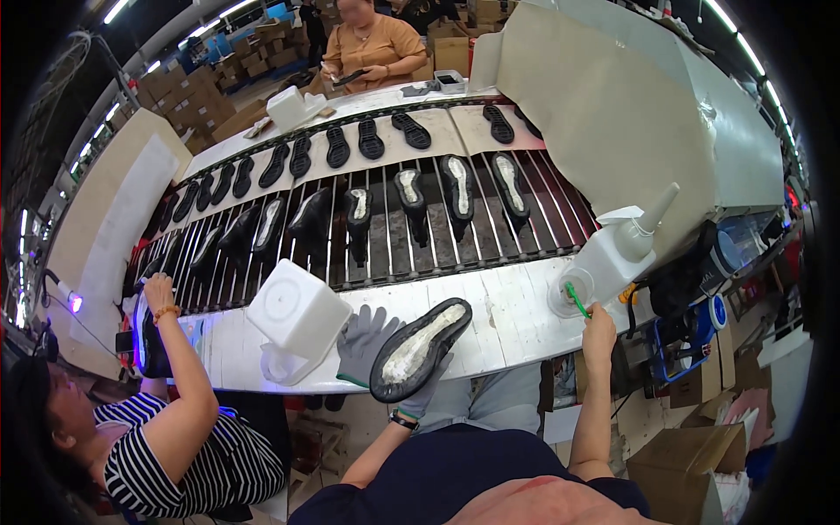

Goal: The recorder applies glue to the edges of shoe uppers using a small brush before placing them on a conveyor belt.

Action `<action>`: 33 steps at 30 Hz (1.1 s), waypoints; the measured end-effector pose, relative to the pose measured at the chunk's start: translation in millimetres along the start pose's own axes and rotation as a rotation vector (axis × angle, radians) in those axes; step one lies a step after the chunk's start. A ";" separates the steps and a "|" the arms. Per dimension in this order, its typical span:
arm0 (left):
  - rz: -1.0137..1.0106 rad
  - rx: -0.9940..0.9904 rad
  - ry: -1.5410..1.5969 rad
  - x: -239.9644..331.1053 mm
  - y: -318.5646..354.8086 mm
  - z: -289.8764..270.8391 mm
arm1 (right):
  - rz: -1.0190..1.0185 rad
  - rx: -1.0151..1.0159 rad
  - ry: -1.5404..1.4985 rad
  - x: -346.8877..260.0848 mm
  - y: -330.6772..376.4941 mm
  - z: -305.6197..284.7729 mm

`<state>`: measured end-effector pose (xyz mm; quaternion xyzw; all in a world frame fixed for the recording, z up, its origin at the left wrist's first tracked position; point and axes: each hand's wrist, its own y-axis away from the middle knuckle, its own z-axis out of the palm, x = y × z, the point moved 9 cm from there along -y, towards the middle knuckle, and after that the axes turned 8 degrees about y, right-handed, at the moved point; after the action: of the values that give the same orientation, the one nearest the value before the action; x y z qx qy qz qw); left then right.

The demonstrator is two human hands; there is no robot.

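Observation:
My left hand [424, 398], in a grey glove, grips a black shoe upper [390, 372] from beneath, its pale underside turned up. The shoe is held over the near edge of the white table. My bare right hand [599, 337] is closed round a green-handled brush [577, 303]. The brush's far end dips into a round translucent dish [560, 293] at the foot of a white plastic bottle with a cone spout [623, 245]. Beside the shoe lies a loose grey glove [363, 337], and left of it a white plastic jug [293, 306] rests on its side.
Beyond the white table [490, 337] runs a rod conveyor [394, 236] carrying several black shoe uppers and, farther back, black soles [371, 140]. A co-worker in stripes [184, 455] works at the left; another person [376, 48] stands opposite. Cardboard boxes [682, 464] stand at the lower right.

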<state>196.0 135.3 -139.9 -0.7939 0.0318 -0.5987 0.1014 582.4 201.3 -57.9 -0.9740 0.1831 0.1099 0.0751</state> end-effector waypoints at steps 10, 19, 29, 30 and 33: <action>0.108 0.076 0.003 35.4 4.3 -4.6 | -0.030 0.048 0.028 6.5 -5.7 -8.1; 0.115 0.118 -0.050 31.1 6.9 -7.8 | -0.023 0.044 0.077 14.7 -12.4 2.3; 0.085 0.181 0.091 9.3 15.4 1.0 | 0.047 0.076 -0.740 58.2 -9.5 53.1; 0.076 0.171 0.056 9.3 15.8 3.2 | 0.046 0.076 -0.739 60.9 -9.8 55.4; 0.066 0.138 0.018 9.5 16.0 5.8 | 0.157 -0.077 -0.876 63.5 -8.4 73.9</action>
<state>205.3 118.8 -135.7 -0.7781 0.0174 -0.6029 0.1755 629.5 201.2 -143.6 -0.8209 0.2031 0.5241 0.1009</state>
